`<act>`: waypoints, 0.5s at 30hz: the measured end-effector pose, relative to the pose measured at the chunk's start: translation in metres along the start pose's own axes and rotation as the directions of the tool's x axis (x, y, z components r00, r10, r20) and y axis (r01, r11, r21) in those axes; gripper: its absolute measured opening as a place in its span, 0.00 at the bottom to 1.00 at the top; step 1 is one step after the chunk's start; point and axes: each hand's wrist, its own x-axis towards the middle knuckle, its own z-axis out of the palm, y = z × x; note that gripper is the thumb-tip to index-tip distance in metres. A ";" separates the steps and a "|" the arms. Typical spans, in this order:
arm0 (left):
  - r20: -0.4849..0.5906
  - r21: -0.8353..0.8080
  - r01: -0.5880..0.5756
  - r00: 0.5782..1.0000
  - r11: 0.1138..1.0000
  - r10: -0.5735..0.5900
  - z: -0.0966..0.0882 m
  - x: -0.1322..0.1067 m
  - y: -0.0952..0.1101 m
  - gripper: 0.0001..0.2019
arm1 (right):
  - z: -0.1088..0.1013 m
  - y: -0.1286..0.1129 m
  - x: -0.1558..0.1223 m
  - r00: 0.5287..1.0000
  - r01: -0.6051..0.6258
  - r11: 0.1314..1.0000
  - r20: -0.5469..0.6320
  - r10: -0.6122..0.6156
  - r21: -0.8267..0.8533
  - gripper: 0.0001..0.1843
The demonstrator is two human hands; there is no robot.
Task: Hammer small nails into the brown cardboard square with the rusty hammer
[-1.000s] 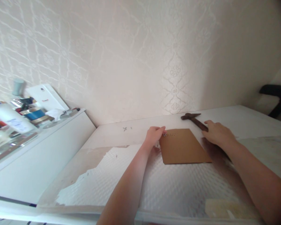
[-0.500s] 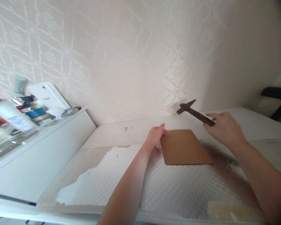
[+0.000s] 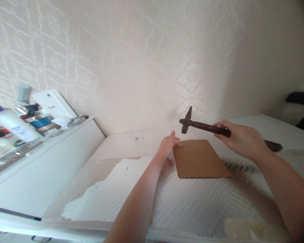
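A brown square board (image 3: 201, 162) lies flat, with a short row of small dark marks near its far edge. My left hand (image 3: 167, 145) is at the board's far left corner, its fingertips closed at a small silvery nail (image 3: 179, 145); the exact grip is too small to see clearly. My right hand (image 3: 243, 136) is wrapped round the handle of a dark, rusty-looking hammer (image 3: 186, 124). The hammer's head hangs in the air above the board's far edge, and its handle end sticks out behind the hand.
Several small nails (image 3: 138, 138) lie near the wall. White textured sheeting (image 3: 111, 189) covers part of the tabletop. At the left, a white cabinet (image 3: 53, 162) bears bottles, a tube (image 3: 17, 126) and a white box (image 3: 54, 103). A black armrest (image 3: 301, 98) stands at the far right.
The hammer head has swung left and slightly down, towards my left hand, and its handle has levelled out. My left hand and the board have stayed almost still.
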 end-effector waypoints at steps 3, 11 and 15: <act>0.003 -0.004 0.001 1.000 1.000 -0.001 0.000 0.000 0.000 0.33 | 0.000 0.001 -0.001 0.995 0.086 0.996 0.045 -0.085 -0.003 0.14; 0.002 -0.002 -0.001 1.000 1.000 0.001 0.001 -0.001 0.003 0.32 | 0.003 -0.001 -0.001 0.987 0.150 0.988 0.059 -0.151 0.020 0.13; -0.020 -0.009 -0.001 1.000 1.000 0.001 0.001 -0.001 0.003 0.31 | 0.005 0.001 -0.001 0.984 0.170 0.985 0.042 -0.172 0.038 0.12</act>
